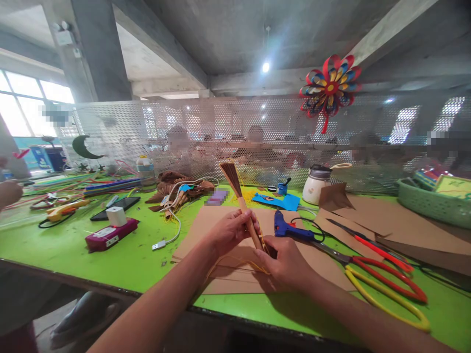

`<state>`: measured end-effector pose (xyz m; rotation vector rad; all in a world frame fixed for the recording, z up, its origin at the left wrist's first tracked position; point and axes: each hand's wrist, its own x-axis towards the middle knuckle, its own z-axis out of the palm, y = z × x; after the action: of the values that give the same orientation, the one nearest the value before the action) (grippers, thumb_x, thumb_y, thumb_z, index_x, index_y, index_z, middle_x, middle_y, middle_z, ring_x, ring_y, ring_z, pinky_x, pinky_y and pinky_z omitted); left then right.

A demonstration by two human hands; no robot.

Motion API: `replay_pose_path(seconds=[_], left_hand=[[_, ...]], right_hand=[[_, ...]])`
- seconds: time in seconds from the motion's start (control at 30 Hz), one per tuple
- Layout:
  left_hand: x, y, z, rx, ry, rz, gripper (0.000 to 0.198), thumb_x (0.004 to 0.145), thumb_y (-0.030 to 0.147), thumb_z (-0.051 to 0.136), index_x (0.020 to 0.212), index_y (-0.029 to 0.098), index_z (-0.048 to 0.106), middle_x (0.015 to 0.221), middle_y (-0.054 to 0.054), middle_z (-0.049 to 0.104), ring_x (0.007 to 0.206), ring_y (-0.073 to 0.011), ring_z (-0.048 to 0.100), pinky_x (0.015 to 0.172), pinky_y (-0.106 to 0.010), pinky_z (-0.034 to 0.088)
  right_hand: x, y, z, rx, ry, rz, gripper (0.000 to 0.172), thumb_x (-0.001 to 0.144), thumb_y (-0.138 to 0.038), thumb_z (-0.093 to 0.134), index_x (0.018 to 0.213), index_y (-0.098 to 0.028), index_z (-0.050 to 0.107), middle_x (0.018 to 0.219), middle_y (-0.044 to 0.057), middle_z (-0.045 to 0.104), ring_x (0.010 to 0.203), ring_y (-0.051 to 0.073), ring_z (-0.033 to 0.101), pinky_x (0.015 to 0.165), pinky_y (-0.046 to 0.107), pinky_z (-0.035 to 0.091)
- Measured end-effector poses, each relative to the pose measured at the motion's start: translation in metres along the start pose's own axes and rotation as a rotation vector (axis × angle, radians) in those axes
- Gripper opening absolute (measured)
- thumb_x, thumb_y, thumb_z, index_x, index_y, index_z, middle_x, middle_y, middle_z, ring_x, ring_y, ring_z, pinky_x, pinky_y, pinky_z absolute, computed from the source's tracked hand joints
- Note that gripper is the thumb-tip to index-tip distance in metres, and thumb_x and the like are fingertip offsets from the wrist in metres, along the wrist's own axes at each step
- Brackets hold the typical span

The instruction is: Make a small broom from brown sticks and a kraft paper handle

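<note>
Above the brown paper sheets (209,220), I hold a brown pleated paper bundle (231,179) upright at a tilt, its folds fanning out at the top. My left hand (233,229) is closed round its middle. Fingers of my right hand (285,260) pinch near its lower end, where yellow string (262,240) runs along it. A loose strand of string trails below my hands across the sheets. Close beyond my right hand lies a blue glue gun (294,229). Scissors with red and yellow handles (386,279) rest to the right.
On the green table (147,267) at left are a maroon power strip (110,238), a phone (116,208) and another person's hand (11,191). More pleated brown bundles (180,193) lie behind, by a white cable (178,228). A white jar (315,185) and green basket (430,203) stand at right.
</note>
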<state>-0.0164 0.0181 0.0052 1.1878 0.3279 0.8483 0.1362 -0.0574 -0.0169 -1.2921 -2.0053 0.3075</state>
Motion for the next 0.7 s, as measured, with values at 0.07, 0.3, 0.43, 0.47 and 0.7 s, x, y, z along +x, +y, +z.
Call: replay_pose_path(seconds=[0.07,0.3,0.43,0.47,0.7], left_hand=[[0.0003,-0.0004,0.0001,0.012,0.012,-0.004,0.020,0.081,0.032,0.060,0.078,0.012,0.058,0.070,-0.004,0.061,0.065,-0.0129,0.059,0.068,-0.027,0.046],[-0.0008,0.0004,0.0019,0.009,0.005,-0.020,0.021,0.083,0.032,0.056,0.078,0.012,0.058,0.069,-0.005,0.063,0.065,-0.0139,0.060,0.067,-0.027,0.046],[-0.0010,0.0000,0.0028,-0.006,0.006,-0.004,0.027,0.087,0.034,0.049,0.098,0.011,0.059,0.086,-0.013,0.068,0.080,-0.0208,0.064,0.079,-0.035,0.046],[-0.0009,-0.0002,0.0028,-0.013,0.008,0.003,0.028,0.087,0.034,0.049,0.101,0.011,0.059,0.089,-0.014,0.068,0.084,-0.0222,0.064,0.082,-0.037,0.046],[0.0001,0.0017,0.0010,-0.033,0.040,0.001,0.027,0.083,0.027,0.055,0.103,0.009,0.061,0.097,-0.016,0.067,0.093,-0.0241,0.062,0.085,-0.036,0.044]], right_hand=[[-0.0004,-0.0004,0.0012,0.020,-0.006,-0.002,0.024,0.082,-0.031,0.050,0.063,-0.017,0.049,0.053,-0.004,0.045,0.049,0.009,0.037,0.049,0.023,0.024],[-0.0008,-0.0011,0.0008,0.051,-0.009,0.032,0.024,0.081,-0.033,0.051,0.064,-0.016,0.051,0.054,-0.003,0.047,0.050,0.009,0.037,0.048,0.023,0.026],[0.0020,0.0026,-0.0011,0.057,0.017,0.056,0.023,0.081,-0.036,0.053,0.070,-0.016,0.056,0.056,-0.003,0.050,0.050,0.010,0.040,0.048,0.024,0.027],[0.0026,0.0037,-0.0010,0.061,0.030,0.060,0.022,0.080,-0.036,0.053,0.071,-0.016,0.057,0.056,-0.003,0.051,0.050,0.010,0.040,0.048,0.024,0.027],[0.0037,0.0068,-0.0005,0.110,0.112,0.075,0.024,0.079,-0.035,0.055,0.063,-0.017,0.053,0.052,-0.005,0.045,0.049,0.009,0.038,0.048,0.023,0.027]])
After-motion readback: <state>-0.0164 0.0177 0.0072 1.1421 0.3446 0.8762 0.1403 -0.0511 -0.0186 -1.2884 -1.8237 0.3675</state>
